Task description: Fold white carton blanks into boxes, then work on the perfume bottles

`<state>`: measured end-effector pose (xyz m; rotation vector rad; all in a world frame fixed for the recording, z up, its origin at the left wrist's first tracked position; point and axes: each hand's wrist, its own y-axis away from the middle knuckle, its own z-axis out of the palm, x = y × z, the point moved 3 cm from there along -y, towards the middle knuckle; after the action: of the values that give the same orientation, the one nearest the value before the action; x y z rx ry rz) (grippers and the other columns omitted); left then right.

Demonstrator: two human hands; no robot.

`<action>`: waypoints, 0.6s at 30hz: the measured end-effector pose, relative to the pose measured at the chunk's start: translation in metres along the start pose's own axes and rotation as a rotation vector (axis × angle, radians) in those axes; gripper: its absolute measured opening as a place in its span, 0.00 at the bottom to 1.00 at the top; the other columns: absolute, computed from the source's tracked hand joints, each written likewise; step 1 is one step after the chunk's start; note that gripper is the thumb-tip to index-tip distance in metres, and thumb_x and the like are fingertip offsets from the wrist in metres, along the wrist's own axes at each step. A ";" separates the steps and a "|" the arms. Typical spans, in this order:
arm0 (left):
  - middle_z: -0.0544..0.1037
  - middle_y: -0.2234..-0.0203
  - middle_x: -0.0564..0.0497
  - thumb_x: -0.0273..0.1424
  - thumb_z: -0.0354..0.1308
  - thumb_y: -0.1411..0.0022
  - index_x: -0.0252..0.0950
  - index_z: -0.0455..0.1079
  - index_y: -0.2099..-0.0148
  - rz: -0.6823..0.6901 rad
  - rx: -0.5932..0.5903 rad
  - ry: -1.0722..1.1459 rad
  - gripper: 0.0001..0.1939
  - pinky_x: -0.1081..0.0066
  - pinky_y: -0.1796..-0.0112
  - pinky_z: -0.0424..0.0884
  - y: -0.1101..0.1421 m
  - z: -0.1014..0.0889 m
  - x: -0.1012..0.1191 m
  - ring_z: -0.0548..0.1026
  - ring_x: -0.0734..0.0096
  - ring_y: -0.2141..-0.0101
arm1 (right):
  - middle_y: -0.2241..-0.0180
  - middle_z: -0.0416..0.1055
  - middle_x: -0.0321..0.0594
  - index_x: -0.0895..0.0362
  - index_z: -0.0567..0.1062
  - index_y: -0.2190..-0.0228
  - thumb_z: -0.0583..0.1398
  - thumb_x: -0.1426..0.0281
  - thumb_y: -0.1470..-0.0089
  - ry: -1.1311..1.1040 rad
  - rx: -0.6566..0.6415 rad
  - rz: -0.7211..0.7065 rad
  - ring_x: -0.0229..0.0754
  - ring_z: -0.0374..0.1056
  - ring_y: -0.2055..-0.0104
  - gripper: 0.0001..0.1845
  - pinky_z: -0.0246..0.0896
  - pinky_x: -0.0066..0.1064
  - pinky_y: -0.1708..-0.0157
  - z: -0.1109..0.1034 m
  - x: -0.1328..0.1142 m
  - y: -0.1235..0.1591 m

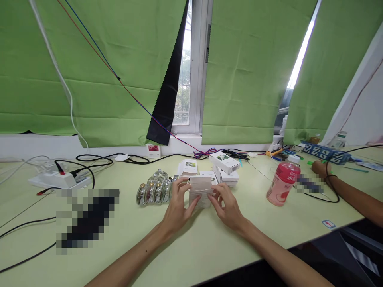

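Note:
Between my two hands a small white cardboard box (pixel 200 199) stands on the pale green table, its top flap raised. My left hand (pixel 179 201) grips its left side, thumb on the near face. At the right side, my right hand (pixel 226 203) pinches the box with thumb and fingers. Left of the box are several round metal items in clear wrap (pixel 154 191), partly hidden by my left hand. Behind it lie more white boxes (pixel 188 166), and a stack at the right is topped by a tilted box with a green picture (pixel 225 161).
A pink drink bottle (pixel 284 181) stands to the right. Further right is another person's arm (pixel 353 193), near a blue patterned box (pixel 324 153). On the left are a white power strip (pixel 60 179), black cables (pixel 92 159) and a blurred dark object (pixel 89 219).

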<state>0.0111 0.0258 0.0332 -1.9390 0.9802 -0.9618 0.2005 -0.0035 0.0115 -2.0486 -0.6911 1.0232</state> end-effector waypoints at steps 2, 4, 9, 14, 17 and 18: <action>0.62 0.47 0.41 0.27 0.60 0.36 0.42 0.57 0.43 -0.019 0.007 0.028 0.22 0.56 0.51 0.75 0.000 0.000 -0.002 0.65 0.58 0.42 | 0.60 0.63 0.41 0.51 0.63 0.45 0.56 0.73 0.35 -0.004 0.014 0.009 0.36 0.67 0.71 0.18 0.63 0.27 0.79 0.000 0.000 0.000; 0.61 0.46 0.41 0.28 0.60 0.35 0.43 0.55 0.41 -0.034 0.023 0.049 0.24 0.57 0.52 0.76 0.001 0.000 -0.003 0.65 0.59 0.43 | 0.61 0.64 0.41 0.51 0.61 0.43 0.56 0.73 0.36 -0.008 0.029 0.019 0.36 0.67 0.71 0.21 0.62 0.27 0.79 0.000 0.000 0.000; 0.62 0.46 0.41 0.29 0.60 0.36 0.42 0.55 0.40 -0.066 0.057 0.066 0.25 0.60 0.53 0.78 0.001 0.000 -0.005 0.64 0.58 0.41 | 0.60 0.64 0.41 0.50 0.59 0.42 0.55 0.73 0.36 -0.004 0.079 0.024 0.35 0.67 0.72 0.23 0.61 0.26 0.81 -0.001 -0.001 0.000; 0.60 0.43 0.41 0.32 0.60 0.35 0.44 0.52 0.38 -0.165 0.027 0.132 0.28 0.60 0.56 0.79 0.002 0.003 -0.007 0.73 0.64 0.50 | 0.59 0.64 0.41 0.50 0.58 0.42 0.54 0.74 0.36 0.003 0.099 0.034 0.35 0.66 0.72 0.23 0.61 0.25 0.81 -0.001 0.000 0.000; 0.62 0.43 0.41 0.33 0.60 0.35 0.45 0.48 0.37 -0.245 -0.020 0.202 0.31 0.60 0.57 0.79 0.004 0.007 -0.010 0.76 0.67 0.56 | 0.59 0.64 0.41 0.51 0.58 0.42 0.54 0.73 0.36 0.008 0.091 0.048 0.35 0.66 0.73 0.23 0.61 0.25 0.81 -0.001 0.001 0.001; 0.64 0.44 0.41 0.34 0.60 0.36 0.45 0.47 0.36 -0.268 -0.040 0.223 0.32 0.60 0.57 0.78 0.004 0.009 -0.011 0.76 0.66 0.56 | 0.59 0.65 0.41 0.51 0.57 0.42 0.54 0.73 0.36 0.008 0.088 0.053 0.35 0.66 0.72 0.23 0.61 0.25 0.81 0.000 0.001 0.001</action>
<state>0.0127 0.0358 0.0224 -2.0637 0.8796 -1.3427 0.2015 -0.0032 0.0104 -2.0025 -0.5802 1.0559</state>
